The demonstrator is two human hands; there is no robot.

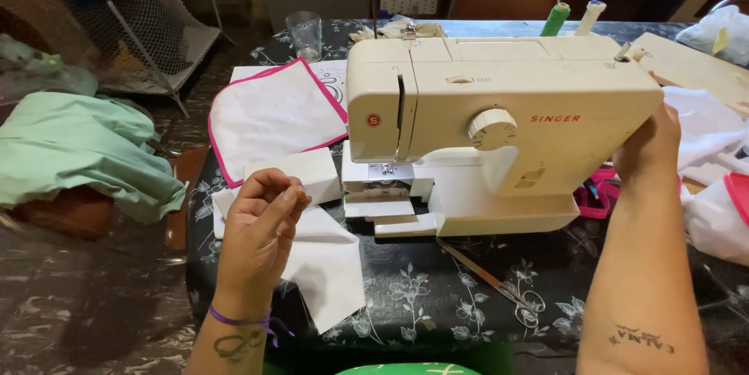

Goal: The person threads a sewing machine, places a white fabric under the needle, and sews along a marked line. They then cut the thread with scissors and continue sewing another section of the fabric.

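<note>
Head view, near to far. Nearest to me, my left hand hovers above a white fabric piece that lies on the table, whose cover is dark with a pale floral print; the fingers are curled inward with thumb and fingertips pinched together, and I cannot tell whether they hold anything as fine as a thread. A purple band circles that wrist. To the right of the fabric, a pair of scissors lies flat on the table, just in front of the machine's base. My right forearm rises along the right side of the frame, and my right hand is wrapped around the right end of the cream sewing machine, grasping its side; the fingers are hidden behind the housing. The machine stands upright at the middle of the table, needle area facing me, with a small white block just beside its left end. Behind that block lies a white cloth with pink edging. Farther back, a clear drinking glass stands near the table's far edge, and a green thread spool and a white one rise behind the machine. Off the table to the left, a pale green garment lies heaped.
</note>
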